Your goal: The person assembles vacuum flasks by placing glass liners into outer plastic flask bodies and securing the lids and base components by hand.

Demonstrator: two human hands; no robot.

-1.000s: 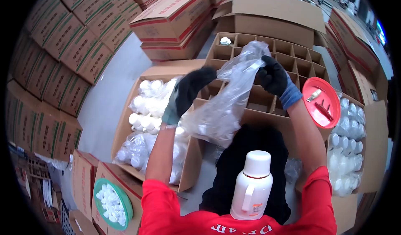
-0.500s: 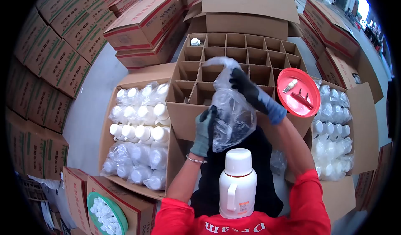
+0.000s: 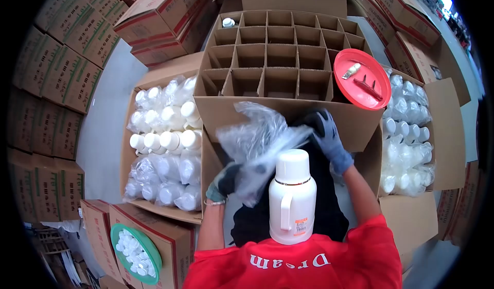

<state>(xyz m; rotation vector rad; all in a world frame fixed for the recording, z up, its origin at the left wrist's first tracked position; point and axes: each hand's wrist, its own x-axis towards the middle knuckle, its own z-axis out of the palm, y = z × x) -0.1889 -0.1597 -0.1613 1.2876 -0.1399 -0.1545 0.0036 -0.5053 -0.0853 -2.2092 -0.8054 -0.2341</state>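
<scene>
A crumpled clear plastic bag (image 3: 254, 140) stretches between my hands, in front of the divided carton (image 3: 278, 106). My left hand (image 3: 227, 181), in a grey-green glove with dark fingers, grips its lower left side; film covers part of the fingers. At the bag's right corner, my right hand (image 3: 327, 137) in a blue-grey glove has its fingers curled in on the film, slightly blurred. Upright against my red shirt, between my forearms, stands a white thermos flask (image 3: 292, 206) with a side handle and an orange label.
The carton's cells hold one white-capped item (image 3: 228, 23) at the far left. A red plate (image 3: 355, 91) with small tools rests on its right corner. Cartons of white flasks flank it, left (image 3: 170, 141) and right (image 3: 409, 129). A green basin (image 3: 157, 260) of white pieces sits lower left.
Both hands have come down towards me with the plastic bag, the left also outward. The bag has gone from hanging long to spread sideways. The view has tilted downward.
</scene>
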